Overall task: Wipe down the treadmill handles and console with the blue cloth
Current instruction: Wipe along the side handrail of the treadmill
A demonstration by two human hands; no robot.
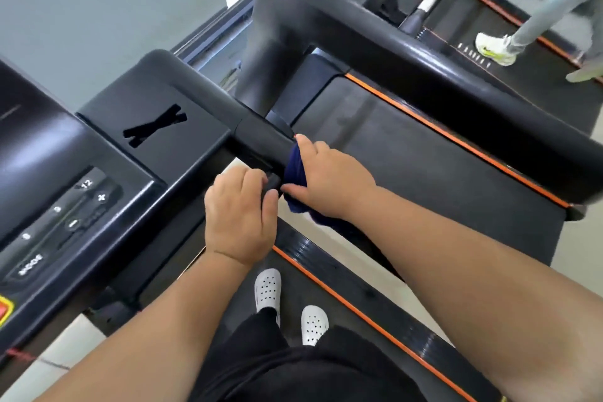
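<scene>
Both hands (239,215) on handle (261,143), cloth (295,173).

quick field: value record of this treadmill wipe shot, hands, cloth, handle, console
right hand: wrapped round the handle, blue cloth under it
blue cloth: bunched between palm and handle, tail hanging below
left hand: gripping a lower bar beside the cloth
handle: black, runs out from the console
console: left of both hands, not touched

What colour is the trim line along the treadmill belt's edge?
Orange: the trim line borders the black belt, clearest in the head view.
</scene>
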